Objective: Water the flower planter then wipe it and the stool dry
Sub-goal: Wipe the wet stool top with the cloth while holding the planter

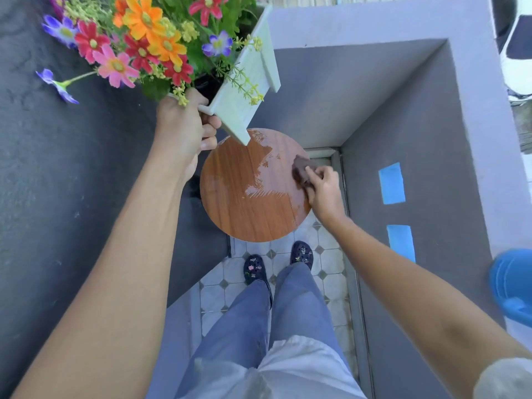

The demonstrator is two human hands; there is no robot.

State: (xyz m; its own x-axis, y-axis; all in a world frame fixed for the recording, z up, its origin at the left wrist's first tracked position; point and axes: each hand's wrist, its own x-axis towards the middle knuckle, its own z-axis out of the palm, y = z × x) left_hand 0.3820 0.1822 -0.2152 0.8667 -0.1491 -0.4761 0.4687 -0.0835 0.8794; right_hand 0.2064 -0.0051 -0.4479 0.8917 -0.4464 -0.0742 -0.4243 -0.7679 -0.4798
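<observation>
While L hand (184, 122) grips planter (247, 82) aloft | R hand (322, 188) fingers clench cloth (300, 168) on wet stool (247, 194) — blue bucket (512, 283) nearby

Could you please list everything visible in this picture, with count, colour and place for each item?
flower planter: one, pale green-white box of mixed flowers, lifted and tilted above the stool's far edge
stool: one, round brown wood top, centre, partly wet
cloth: one, dark brown, on the stool's right edge
tape strips: two, blue, on the grey wall at right
blue container: one, right edge, partly cut off
tiled floor: white with grey diamonds, below the stool
shoes: two, dark, on the floor
left hand: holding the planter's corner
right hand: pressing the cloth
</observation>
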